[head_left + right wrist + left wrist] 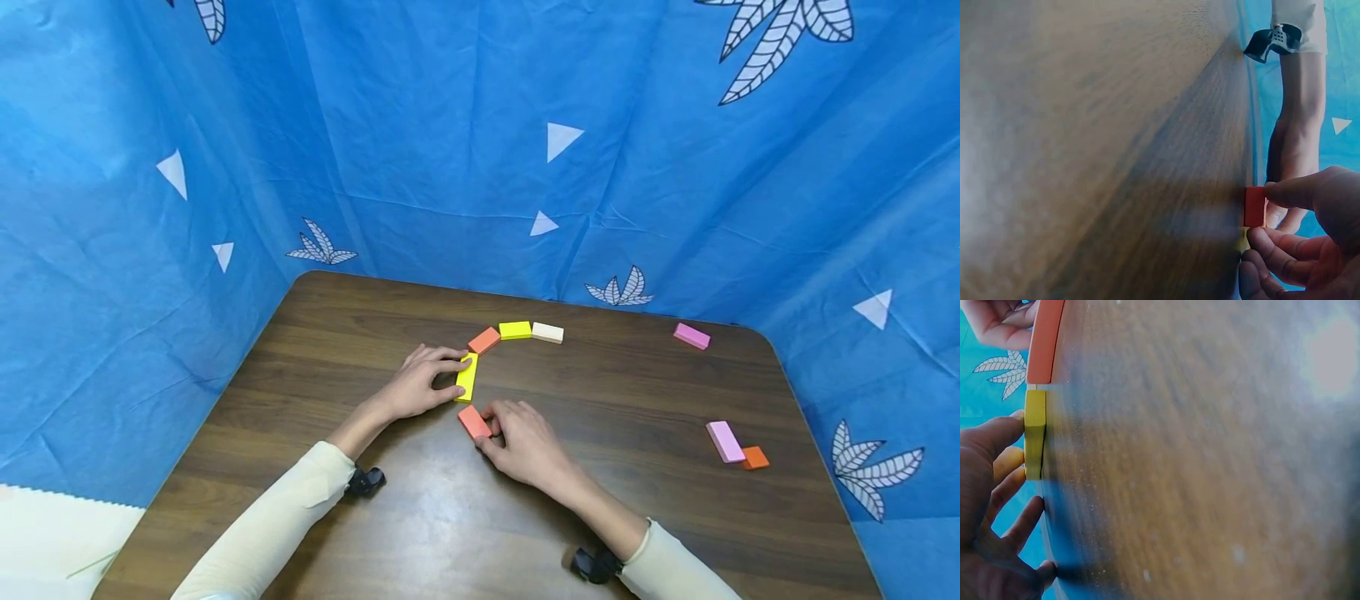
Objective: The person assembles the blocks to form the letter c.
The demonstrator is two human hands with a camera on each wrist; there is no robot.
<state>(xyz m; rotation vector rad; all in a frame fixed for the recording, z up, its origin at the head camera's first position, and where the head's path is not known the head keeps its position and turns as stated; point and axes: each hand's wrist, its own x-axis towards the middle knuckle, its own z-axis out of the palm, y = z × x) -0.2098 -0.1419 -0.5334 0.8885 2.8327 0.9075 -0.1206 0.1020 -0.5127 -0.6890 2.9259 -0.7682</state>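
My left hand (414,386) rests fingertips and thumb, fairly straight, on top of a yellow block (1035,434) lying flat on the wooden table. Just nearer in the head view, my right hand (528,442) pinches a coral-orange block (474,422) between thumb and fingers. That block's far end sits close to the yellow block's near end. Beyond the left fingertips, an orange block (483,340), a second yellow block (515,331) and a cream block (547,332) continue a curved row. Parts of the right hand's grip are hidden behind the block in the right wrist view.
On the table's right side lie a pink block (692,336) near the back and a light pink block (724,442) touching an orange block (756,458). A blue patterned cloth (465,167) hangs around the wooden table (615,392) at the back and sides.
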